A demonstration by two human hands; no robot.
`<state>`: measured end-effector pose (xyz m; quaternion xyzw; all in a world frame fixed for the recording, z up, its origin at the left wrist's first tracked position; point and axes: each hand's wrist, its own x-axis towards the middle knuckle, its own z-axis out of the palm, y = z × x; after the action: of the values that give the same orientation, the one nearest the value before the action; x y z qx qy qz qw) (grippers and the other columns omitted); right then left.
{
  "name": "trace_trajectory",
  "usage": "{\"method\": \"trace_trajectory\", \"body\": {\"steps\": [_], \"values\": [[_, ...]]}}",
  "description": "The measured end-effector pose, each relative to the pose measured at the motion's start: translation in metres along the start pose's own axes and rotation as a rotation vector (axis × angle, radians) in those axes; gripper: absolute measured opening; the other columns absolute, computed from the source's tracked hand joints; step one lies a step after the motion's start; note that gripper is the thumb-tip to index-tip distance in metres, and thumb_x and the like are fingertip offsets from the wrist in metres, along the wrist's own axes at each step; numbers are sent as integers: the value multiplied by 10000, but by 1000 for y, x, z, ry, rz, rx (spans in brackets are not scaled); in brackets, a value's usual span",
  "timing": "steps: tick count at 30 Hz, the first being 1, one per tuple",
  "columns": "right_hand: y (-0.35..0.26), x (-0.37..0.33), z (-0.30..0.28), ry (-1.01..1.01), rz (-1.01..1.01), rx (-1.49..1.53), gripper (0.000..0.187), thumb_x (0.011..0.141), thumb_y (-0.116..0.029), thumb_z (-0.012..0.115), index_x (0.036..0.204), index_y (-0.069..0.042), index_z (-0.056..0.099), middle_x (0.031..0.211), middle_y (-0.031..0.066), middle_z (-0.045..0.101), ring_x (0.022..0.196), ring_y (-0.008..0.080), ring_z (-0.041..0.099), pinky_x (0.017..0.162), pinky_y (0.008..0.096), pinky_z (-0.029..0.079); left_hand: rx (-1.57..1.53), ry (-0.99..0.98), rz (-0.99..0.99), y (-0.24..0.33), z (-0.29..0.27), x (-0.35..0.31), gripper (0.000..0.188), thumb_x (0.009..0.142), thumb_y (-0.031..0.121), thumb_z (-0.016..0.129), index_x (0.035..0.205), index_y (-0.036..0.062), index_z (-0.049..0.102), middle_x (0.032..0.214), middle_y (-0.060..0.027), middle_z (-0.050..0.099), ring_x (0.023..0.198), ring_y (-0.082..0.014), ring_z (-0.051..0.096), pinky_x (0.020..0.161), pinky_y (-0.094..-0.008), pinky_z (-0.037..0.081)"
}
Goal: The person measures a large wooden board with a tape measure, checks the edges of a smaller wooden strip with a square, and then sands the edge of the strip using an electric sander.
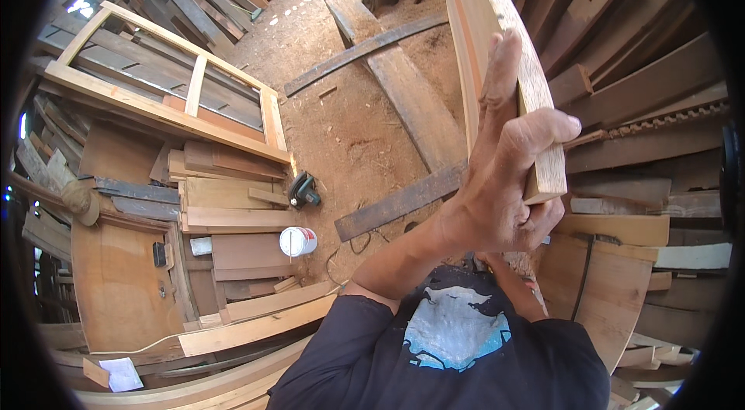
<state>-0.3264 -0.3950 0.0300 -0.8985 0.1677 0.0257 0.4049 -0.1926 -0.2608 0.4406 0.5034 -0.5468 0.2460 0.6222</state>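
Note:
Raised in front of me, my left hand point(512, 162) is closed round the near end of a long pale wooden board point(497, 30). One finger lies up along the board's side, another crosses its edge, and others curl beneath the end. The board stands on edge and stretches away toward the far right. Behind my left wrist, my right forearm point(516, 290) reaches forward and down. The right hand itself is hidden, so its fingers and anything in them do not show.
Dark planks point(411, 100) lie crossed on the sawdust-covered floor point(341, 131). A circular saw point(304, 191) and a white bucket point(298, 241) stand left of me. Further left are a pale wooden frame point(194, 84) and a wooden door point(116, 278). Stacked boards point(621, 169) line the right.

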Motion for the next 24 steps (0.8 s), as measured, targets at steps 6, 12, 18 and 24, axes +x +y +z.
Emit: {"method": "trace_trajectory", "body": {"steps": [6,12,18,24], "values": [[9,-14,0,29,77,10,404,855,-183,619,1202,22,584,1039,271,651,1028,411,629,888,444,483,-29,2,1,-5,-5,1,620,614,39,625,1218,98,498,1524,-406,65,1430,-573,52,1140,-599,79],[13,-30,1,78,164,15,397,854,-184,620,1193,21,589,1036,269,653,1025,410,630,884,447,485,78,-86,152,15,-17,24,677,577,58,652,1237,122,515,1527,-393,62,1417,-568,106,1132,-588,116],[13,-45,5,162,260,13,390,853,-184,620,1185,20,593,1034,266,655,1022,408,632,881,450,487,47,-50,50,-5,-9,10,670,570,52,641,1223,108,502,1420,-335,150,1344,-518,172,1089,-568,157],[-4,-61,27,267,342,27,383,853,-184,621,1176,18,597,1032,264,657,1019,407,634,877,453,489,0,18,106,-3,-19,4,636,577,33,610,1198,76,479,1258,-249,291,1242,-442,252,1028,-542,209]]}}
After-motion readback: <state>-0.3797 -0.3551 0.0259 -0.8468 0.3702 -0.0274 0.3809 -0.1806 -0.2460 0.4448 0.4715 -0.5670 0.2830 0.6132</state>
